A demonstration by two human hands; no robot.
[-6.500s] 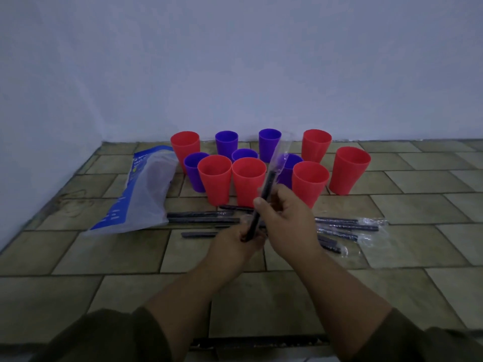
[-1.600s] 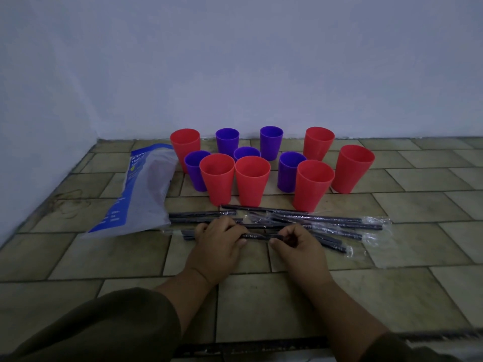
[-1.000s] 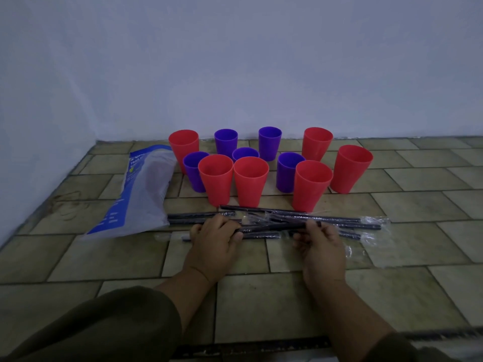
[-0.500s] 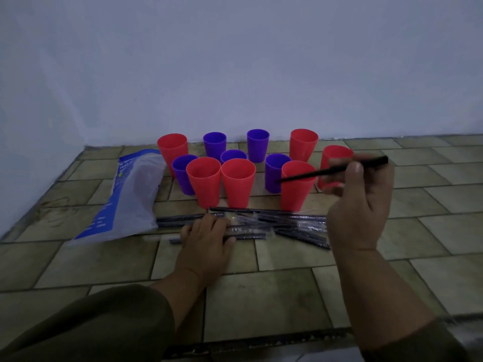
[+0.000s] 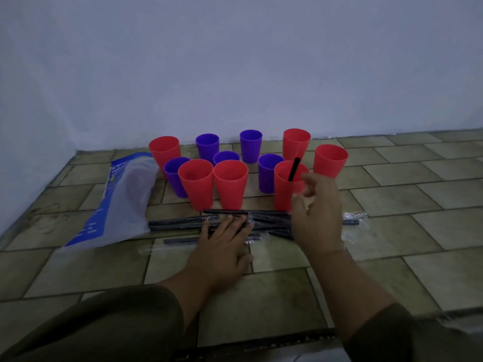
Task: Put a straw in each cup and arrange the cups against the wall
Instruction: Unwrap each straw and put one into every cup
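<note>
right hand fingers blurred, straw bottom hidden

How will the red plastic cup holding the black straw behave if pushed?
Probably light: the red plastic cup looks thin and holds only a black straw. Its base is narrower than its rim, so a high push may tip it.

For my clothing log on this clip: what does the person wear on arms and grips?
Dark olive long sleeves, left sleeve and right sleeve, leave the forearms bare. The left grip and right grip are bare hands: no gloves, rings or watch visible.
</note>
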